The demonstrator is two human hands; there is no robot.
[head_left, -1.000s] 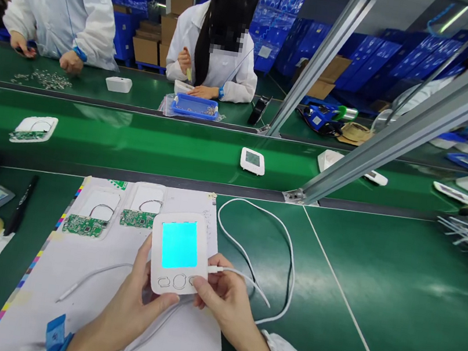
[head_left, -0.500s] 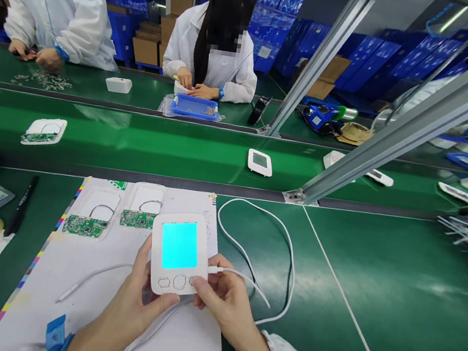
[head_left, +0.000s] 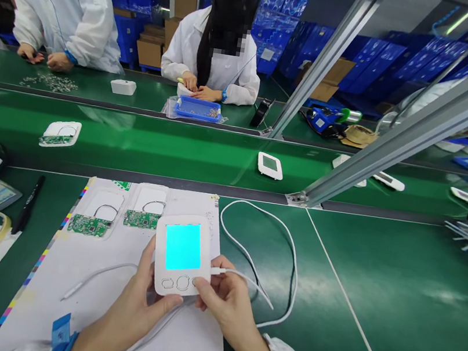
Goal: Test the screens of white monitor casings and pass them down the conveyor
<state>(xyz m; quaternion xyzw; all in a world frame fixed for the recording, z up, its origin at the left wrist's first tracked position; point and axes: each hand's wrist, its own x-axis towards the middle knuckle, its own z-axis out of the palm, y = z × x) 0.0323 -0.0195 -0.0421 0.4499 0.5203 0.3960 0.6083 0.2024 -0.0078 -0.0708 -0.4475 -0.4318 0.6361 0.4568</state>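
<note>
Now the left hand (head_left: 132, 313) grips the device (head_left: 184, 256) by its left side and lower edge, screen lit cyan, above the paper (head_left: 110, 256) on the table (head_left: 420, 285). The right hand (head_left: 225, 306) pinches its lower right corner, thumb at a button, near the plugged-in cable (head_left: 218, 271). Two boards (head_left: 89, 225) lie beyond.

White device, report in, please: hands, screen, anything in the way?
Left fingers holding white device; right fingers at its right button. Screen lit light blue, cable at right edge. Nothing covering the screen.
</note>
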